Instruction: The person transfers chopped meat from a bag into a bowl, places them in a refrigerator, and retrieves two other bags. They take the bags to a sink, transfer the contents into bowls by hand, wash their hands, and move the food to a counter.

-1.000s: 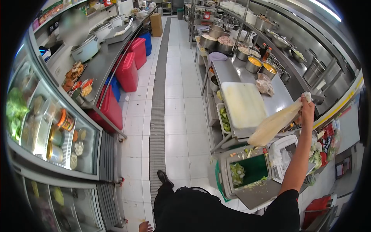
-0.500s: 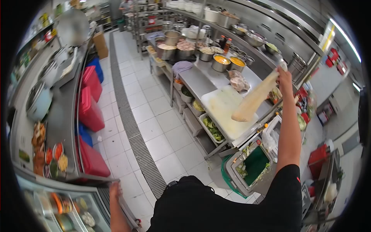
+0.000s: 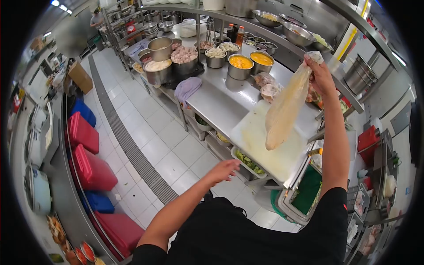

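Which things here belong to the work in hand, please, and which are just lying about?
In hand: plastic bag, gripped by the right hand; white cutting board beneath it; left hand, open.
Lying about: steel pots, purple cloth, red bins.

Pale yellow, see-through bag point(image 3: 287, 106); white board point(image 3: 260, 148).
Bright red bins point(image 3: 90, 170), blue bins point(image 3: 84, 112), orange sauce point(image 3: 241, 62) in grey steel pots point(image 3: 160, 46), lilac cloth point(image 3: 187, 87), green liner point(image 3: 309, 194), black shirt point(image 3: 265, 238), white square-tiled floor point(image 3: 176, 152) with a grey grate point(image 3: 128, 141) stripe.

Cutting board point(image 3: 254, 139), pots point(image 3: 160, 47) on steel counter point(image 3: 221, 100)
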A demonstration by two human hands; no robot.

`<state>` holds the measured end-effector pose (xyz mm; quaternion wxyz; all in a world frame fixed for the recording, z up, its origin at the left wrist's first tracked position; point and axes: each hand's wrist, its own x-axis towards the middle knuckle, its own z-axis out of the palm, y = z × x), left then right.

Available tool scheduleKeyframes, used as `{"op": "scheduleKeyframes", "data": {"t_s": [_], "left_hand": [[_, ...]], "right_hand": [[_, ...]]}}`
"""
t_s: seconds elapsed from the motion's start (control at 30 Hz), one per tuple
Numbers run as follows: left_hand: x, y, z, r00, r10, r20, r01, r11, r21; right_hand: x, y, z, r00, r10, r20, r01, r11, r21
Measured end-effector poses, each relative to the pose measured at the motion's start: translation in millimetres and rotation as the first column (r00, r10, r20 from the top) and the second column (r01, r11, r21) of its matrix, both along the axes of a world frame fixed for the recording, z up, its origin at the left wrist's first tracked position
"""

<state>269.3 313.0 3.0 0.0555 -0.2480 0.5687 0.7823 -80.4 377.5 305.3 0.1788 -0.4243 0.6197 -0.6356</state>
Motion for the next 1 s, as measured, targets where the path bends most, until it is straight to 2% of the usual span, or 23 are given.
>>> {"op": "scheduleKeyframes", "data": {"t_s": [0.07,0.13,0.17,0.23,0.27,0.33,0.37,0.43,0.47,0.53,0.57,0.6,0.63,0.67,0.7,0.77,0.87,0.93,1.0], "left_hand": [[-29.6,-15.2,1.2,0.997,-0.063,0.039,0.063,0.998,0.010],[-55.8,-46.5,5.9,1.000,-0.001,0.016,-0.001,0.993,0.121],[-69.4,-64.5,9.3,1.000,0.001,0.018,-0.003,0.994,0.113],[-96.6,-108.1,17.1,0.975,0.221,-0.011,-0.204,0.915,0.347],[-110.0,-134.2,22.2,0.973,0.230,-0.015,-0.211,0.918,0.336],[-129.4,-196.8,38.8,0.898,0.423,-0.118,-0.299,0.785,0.543],[-135.0,-229.5,49.7,0.892,0.434,-0.126,-0.306,0.785,0.539],[-144.5,-287.4,83.1,0.777,0.607,-0.167,-0.376,0.660,0.650],[-147.6,-320.0,86.3,0.778,0.602,-0.177,-0.366,0.665,0.652],[-146.7,-392.2,86.3,0.766,0.544,-0.341,-0.215,0.718,0.662],[-146.3,-425.7,91.8,0.771,0.537,-0.344,-0.205,0.720,0.663],[-142.6,-457.0,105.2,0.726,0.574,-0.380,-0.214,0.712,0.668],[-138.1,-489.7,120.5,0.678,0.610,-0.411,-0.225,0.704,0.674],[-135.0,-525.5,139.4,0.678,0.620,-0.396,-0.284,0.717,0.636],[-132.6,-566.0,146.5,0.655,0.584,-0.479,-0.207,0.749,0.630],[-136.2,-645.4,180.3,0.570,0.640,-0.516,-0.255,0.735,0.629],[-127.2,-747.9,232.9,0.526,0.610,-0.593,-0.370,0.791,0.487],[-119.6,-790.6,263.2,0.529,0.592,-0.608,-0.404,0.806,0.434],[-119.7,-828.6,273.5,0.433,0.652,-0.622,-0.712,0.671,0.208]], "right_hand": [[11.0,-33.6,9.6,0.999,0.035,-0.025,-0.035,0.999,0.013],[20.1,-73.4,21.3,0.996,0.075,-0.042,-0.073,0.997,0.034],[24.8,-92.9,27.0,0.992,0.110,-0.057,-0.107,0.993,0.052],[38.7,-135.8,40.3,0.986,0.138,-0.091,-0.133,0.990,0.056],[44.5,-159.4,45.9,0.978,0.167,-0.126,-0.159,0.985,0.069],[53.0,-212.4,54.1,0.973,0.176,-0.147,-0.171,0.984,0.049],[57.5,-238.5,58.9,0.972,0.174,-0.160,-0.170,0.985,0.041],[67.7,-290.8,67.5,0.970,0.165,-0.181,-0.164,0.986,0.018],[70.6,-318.4,71.8,0.968,0.159,-0.192,-0.159,0.987,0.015],[78.6,-374.6,80.1,0.967,0.221,-0.123,-0.229,0.972,-0.050],[84.5,-397.6,87.2,0.963,0.238,-0.129,-0.248,0.966,-0.067],[88.6,-423.2,95.2,0.964,0.229,-0.134,-0.239,0.969,-0.063],[90.0,-450.5,103.0,0.971,0.189,-0.149,-0.202,0.976,-0.077],[90.8,-474.1,110.1,0.976,0.148,-0.162,-0.164,0.982,-0.091],[92.0,-492.5,119.1,0.968,0.171,-0.184,-0.191,0.976,-0.100],[78.0,-533.3,127.6,0.970,0.167,-0.175,-0.191,0.973,-0.127],[73.4,-581.6,116.4,0.971,0.174,-0.166,-0.204,0.961,-0.185],[99.1,-606.5,94.4,0.980,-0.061,-0.191,0.050,0.997,-0.065],[104.8,-644.7,49.5,0.994,-0.082,-0.076,0.079,0.996,-0.048]]}}
